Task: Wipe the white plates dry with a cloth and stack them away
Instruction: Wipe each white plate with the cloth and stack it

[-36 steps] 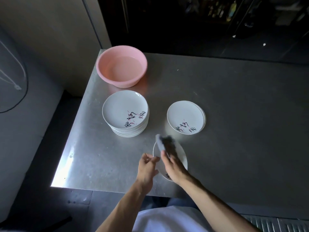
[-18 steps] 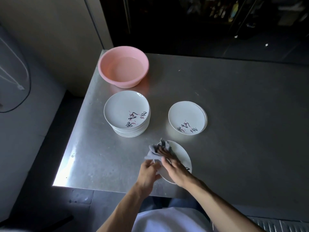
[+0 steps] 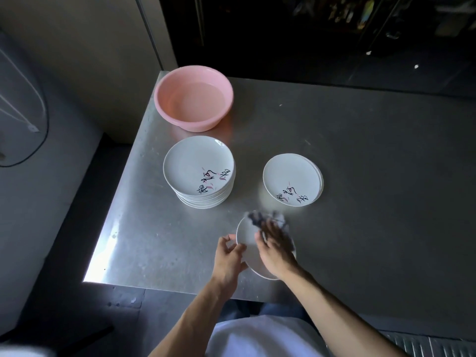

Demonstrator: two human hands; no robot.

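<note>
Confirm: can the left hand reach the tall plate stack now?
Probably yes: bare table lies between the left hand and the tall stack. But that hand grips the rim of the plate being wiped and must let go first.

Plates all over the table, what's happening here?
A person is drying one white plate near the front edge of the table. The left hand holds the plate's rim while the right hand presses a grey cloth onto it. A tall stack of plates sits beside a pink basin, and a short stack sits to its right, neither touched.
</note>
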